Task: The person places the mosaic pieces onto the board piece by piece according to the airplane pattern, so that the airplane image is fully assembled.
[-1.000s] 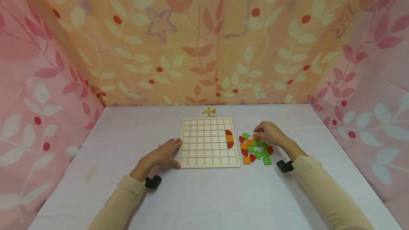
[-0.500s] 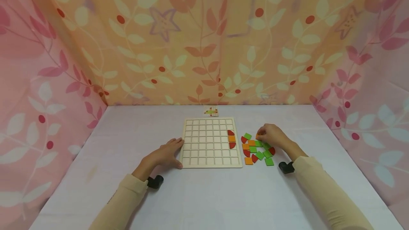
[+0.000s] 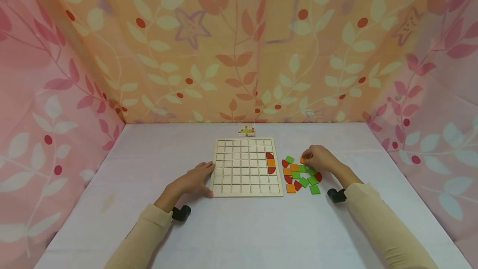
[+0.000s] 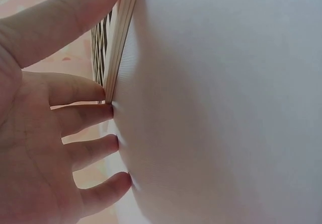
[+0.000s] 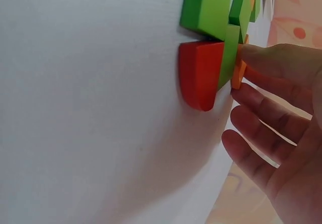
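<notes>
My left hand (image 3: 192,182) rests at the left edge of a pale wooden grid board (image 3: 244,194), fingers spread. In the left wrist view the thumb and a fingertip touch the board's edge (image 4: 121,48), and the other fingertips press the tabletop. Right of the board, my right hand (image 3: 319,159) pinches an orange square tile (image 3: 303,160) between thumb and fingers. The right wrist view shows this orange tile (image 5: 240,68) partly covered by the thumb. On the board's right column sit an orange tile (image 3: 271,162) and two red quarter-round tiles (image 3: 269,155), above and below it.
A loose pile of green tiles (image 3: 315,189), orange tiles (image 3: 291,188) and red quarter-round tiles (image 3: 297,185) lies right of the board. Behind the board lies a small pattern card (image 3: 246,130). Patterned curtains (image 3: 239,53) enclose the white table (image 3: 239,231) at back and sides.
The right fingers have closed on the orange tile at the top of the pile, which has shifted slightly. The left hand and board keep their places, while the head view has shifted a little.
</notes>
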`<state>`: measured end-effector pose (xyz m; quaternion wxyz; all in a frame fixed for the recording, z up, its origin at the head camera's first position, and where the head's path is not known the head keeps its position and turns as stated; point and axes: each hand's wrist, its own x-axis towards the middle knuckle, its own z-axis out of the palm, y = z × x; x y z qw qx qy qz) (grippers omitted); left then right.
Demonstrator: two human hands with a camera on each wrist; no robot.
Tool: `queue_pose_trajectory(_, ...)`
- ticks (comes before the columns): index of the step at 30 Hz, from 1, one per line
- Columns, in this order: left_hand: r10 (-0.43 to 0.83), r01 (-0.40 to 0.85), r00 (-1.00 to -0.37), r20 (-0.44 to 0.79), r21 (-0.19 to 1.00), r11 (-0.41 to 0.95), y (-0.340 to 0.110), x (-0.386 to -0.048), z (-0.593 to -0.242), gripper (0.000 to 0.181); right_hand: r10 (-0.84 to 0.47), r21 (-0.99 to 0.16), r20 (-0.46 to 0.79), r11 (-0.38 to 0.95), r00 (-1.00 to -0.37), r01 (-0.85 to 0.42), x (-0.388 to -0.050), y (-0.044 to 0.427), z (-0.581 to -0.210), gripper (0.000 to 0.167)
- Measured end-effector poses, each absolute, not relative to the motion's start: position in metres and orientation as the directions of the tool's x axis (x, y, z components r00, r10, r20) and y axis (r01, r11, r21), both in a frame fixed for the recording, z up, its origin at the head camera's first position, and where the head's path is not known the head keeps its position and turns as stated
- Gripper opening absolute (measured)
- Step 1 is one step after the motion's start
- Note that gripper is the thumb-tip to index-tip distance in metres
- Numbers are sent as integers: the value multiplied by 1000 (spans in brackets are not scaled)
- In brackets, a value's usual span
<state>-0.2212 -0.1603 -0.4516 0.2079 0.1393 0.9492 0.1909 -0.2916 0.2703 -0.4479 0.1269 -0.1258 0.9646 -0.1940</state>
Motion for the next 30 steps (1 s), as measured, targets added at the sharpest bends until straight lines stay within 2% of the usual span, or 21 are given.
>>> queue_pose_trajectory(11,351,195,-876,-330,424,884,-163,-223,-456,102,-317,-390,-194,893,-928,-224,-292,270,-446,27)
queue_pose_trajectory(19,359,207,-875,-325,419,884,-164,-225,-457,101,-292,-433,-185,881,-938,-189,-290,269,-445,31)
queue_pose_trajectory(30,359,201,-874,-329,428,881,-162,-224,-455,101,-320,-501,-120,837,-940,-221,-287,245,-437,33)
